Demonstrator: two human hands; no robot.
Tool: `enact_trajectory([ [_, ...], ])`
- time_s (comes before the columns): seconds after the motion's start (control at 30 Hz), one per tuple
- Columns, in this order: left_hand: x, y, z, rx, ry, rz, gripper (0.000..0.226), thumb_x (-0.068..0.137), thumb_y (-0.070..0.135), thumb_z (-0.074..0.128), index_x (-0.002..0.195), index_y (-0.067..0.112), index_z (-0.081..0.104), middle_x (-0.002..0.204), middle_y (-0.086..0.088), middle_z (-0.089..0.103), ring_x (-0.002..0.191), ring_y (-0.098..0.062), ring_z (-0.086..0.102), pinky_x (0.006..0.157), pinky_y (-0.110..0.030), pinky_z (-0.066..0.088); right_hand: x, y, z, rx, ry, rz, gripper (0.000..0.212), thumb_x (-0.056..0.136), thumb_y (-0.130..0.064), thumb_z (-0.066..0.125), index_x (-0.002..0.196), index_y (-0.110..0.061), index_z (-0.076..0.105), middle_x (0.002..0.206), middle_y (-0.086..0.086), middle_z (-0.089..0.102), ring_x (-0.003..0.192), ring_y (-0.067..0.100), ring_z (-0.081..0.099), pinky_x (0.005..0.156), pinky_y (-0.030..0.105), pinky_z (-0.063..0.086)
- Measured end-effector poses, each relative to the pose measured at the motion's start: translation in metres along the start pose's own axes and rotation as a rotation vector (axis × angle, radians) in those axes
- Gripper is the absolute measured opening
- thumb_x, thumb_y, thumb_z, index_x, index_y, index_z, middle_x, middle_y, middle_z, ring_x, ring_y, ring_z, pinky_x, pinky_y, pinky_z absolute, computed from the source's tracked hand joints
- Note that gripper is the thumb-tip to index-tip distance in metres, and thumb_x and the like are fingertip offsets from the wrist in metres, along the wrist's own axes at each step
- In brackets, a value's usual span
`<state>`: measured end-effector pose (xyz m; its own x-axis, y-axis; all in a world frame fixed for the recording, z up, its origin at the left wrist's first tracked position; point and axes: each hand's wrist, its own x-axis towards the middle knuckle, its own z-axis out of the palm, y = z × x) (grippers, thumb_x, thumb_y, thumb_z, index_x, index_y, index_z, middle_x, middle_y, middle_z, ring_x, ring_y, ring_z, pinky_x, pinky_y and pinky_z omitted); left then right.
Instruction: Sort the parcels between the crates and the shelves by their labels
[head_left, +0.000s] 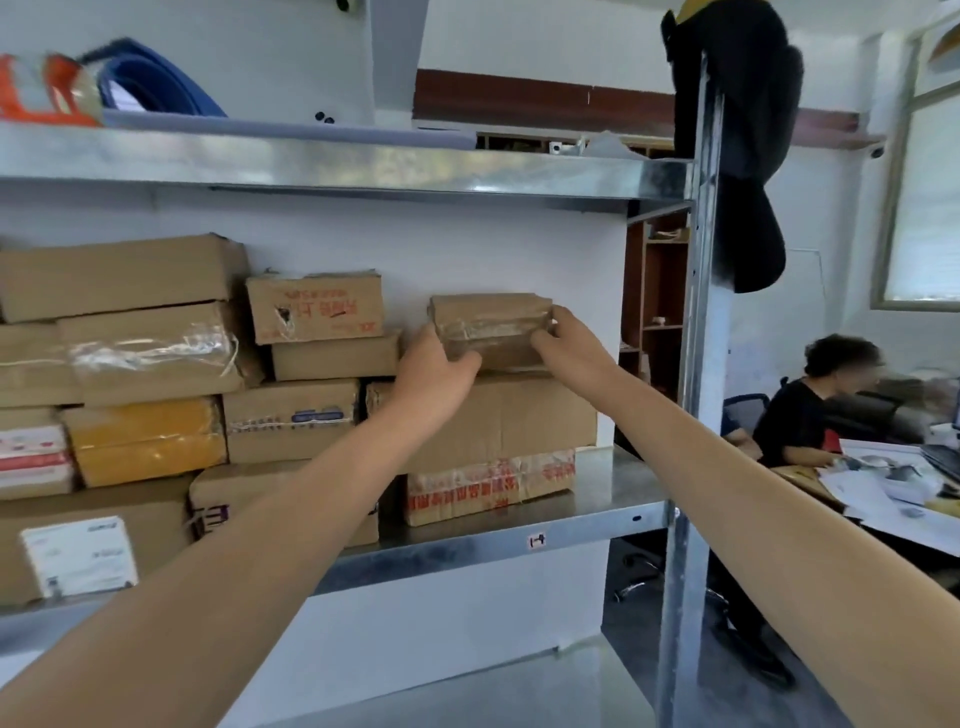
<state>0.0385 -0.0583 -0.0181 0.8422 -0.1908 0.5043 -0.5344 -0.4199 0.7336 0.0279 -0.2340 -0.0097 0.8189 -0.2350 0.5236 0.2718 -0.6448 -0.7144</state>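
Centre of frame, both hands, the left hand (436, 371) and right hand (566, 340), grip a small taped parcel (491, 327) with curled fingers (545, 340) atop a larger box (519, 415) on the shelf (597, 512). To seat it well, I'd set it flat and square, pushed back from the edge, before releasing.

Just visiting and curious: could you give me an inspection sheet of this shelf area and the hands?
Surface: metal shelf, tagged 1-4, bare at its right end.
Job's things: small taped parcel on top of a large carton; more cartons and a yellow parcel stacked to the left.
Clutter: blue and orange items on the upper shelf.
Hands: left hand and right hand grip the small taped parcel's ends.
Cables: nothing seen.
Surroundings: black garment hanging on the upright; seated person at a paper-strewn desk.
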Motion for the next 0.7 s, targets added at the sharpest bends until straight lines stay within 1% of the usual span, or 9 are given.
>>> enact_trajectory([
  [0.03,-0.006,0.001,0.001,-0.054,0.007,0.019,0.05,0.097,0.023,0.055,0.143,0.014,0.039,0.13,0.001,0.057,0.1,-0.008,0.056,0.064,-0.015,0.036,-0.005,-0.001,-0.005,0.039,0.02,-0.018,0.042,0.1,-0.023,0.042,0.141,-0.018,0.041,0.105,-0.001,0.059,0.081,0.011,0.055,0.061,0.025,0.039],
  [0.1,-0.023,0.005,0.0,-0.161,0.021,0.046,0.048,0.096,0.023,0.057,0.141,0.022,0.039,0.115,0.021,0.054,0.093,0.011,0.052,0.064,-0.005,0.034,-0.019,-0.005,-0.016,0.135,0.056,-0.044,0.043,0.101,-0.024,0.042,0.144,-0.021,0.04,0.122,0.001,0.059,0.091,0.008,0.057,0.065,0.021,0.042],
  [0.17,-0.042,0.008,-0.002,-0.265,0.054,0.044,0.044,0.096,0.024,0.058,0.137,0.027,0.043,0.101,0.032,0.048,0.088,0.021,0.051,0.066,-0.001,0.036,-0.038,-0.008,-0.024,0.217,0.076,-0.058,0.043,0.102,-0.023,0.043,0.145,-0.025,0.039,0.128,-0.004,0.056,0.097,0.0,0.055,0.066,0.013,0.041],
  [0.27,-0.072,0.009,-0.005,-0.434,0.138,0.007,0.032,0.096,0.023,0.058,0.128,0.028,0.053,0.103,0.029,0.052,0.107,0.003,0.055,0.095,-0.019,0.042,-0.074,-0.01,-0.026,0.284,0.078,-0.079,0.041,0.103,-0.025,0.045,0.144,-0.027,0.041,0.131,-0.011,0.054,0.104,-0.003,0.053,0.07,0.01,0.039],
  [0.33,-0.095,0.005,-0.006,-0.545,0.211,-0.002,0.024,0.096,0.021,0.059,0.118,0.031,0.06,0.108,0.022,0.06,0.111,-0.002,0.057,0.106,-0.031,0.042,-0.101,-0.009,-0.025,0.313,0.072,-0.1,0.038,0.103,-0.028,0.045,0.141,-0.03,0.042,0.124,-0.02,0.055,0.102,-0.011,0.052,0.076,0.008,0.038],
  [0.43,-0.139,-0.008,-0.005,-0.682,0.248,-0.006,0.011,0.092,0.028,0.059,0.1,0.032,0.065,0.115,0.009,0.068,0.114,-0.009,0.062,0.104,-0.035,0.044,-0.143,-0.001,-0.029,0.472,0.02,-0.045,0.027,0.102,-0.03,0.048,0.127,-0.04,0.049,0.111,-0.028,0.058,0.105,-0.007,0.056,0.082,0.012,0.043],
  [0.5,-0.166,-0.021,-0.003,-0.761,0.26,-0.009,0.007,0.089,0.033,0.059,0.089,0.029,0.065,0.111,0.002,0.07,0.109,-0.011,0.064,0.097,-0.031,0.046,-0.168,0.006,-0.03,0.538,-0.02,-0.01,0.019,0.1,-0.034,0.051,0.115,-0.044,0.054,0.108,-0.027,0.064,0.104,-0.005,0.061,0.079,0.014,0.052],
  [0.6,-0.2,-0.046,0.002,-0.785,0.288,-0.082,0.019,0.084,0.045,0.064,0.074,0.03,0.06,0.105,-0.008,0.067,0.104,-0.017,0.064,0.098,-0.034,0.049,-0.197,0.021,-0.018,0.522,-0.039,0.068,0.017,0.097,-0.044,0.054,0.113,-0.036,0.057,0.117,-0.013,0.064,0.11,0.008,0.062,0.095,0.03,0.052],
  [0.7,-0.231,-0.077,0.009,-0.762,0.296,-0.245,0.034,0.077,0.056,0.068,0.068,0.026,0.054,0.1,-0.011,0.066,0.112,-0.027,0.065,0.105,-0.036,0.046,-0.221,0.033,0.007,0.455,-0.041,0.168,0.022,0.095,-0.046,0.057,0.106,-0.028,0.056,0.11,-0.011,0.062,0.108,0.01,0.06,0.102,0.04,0.048],
])
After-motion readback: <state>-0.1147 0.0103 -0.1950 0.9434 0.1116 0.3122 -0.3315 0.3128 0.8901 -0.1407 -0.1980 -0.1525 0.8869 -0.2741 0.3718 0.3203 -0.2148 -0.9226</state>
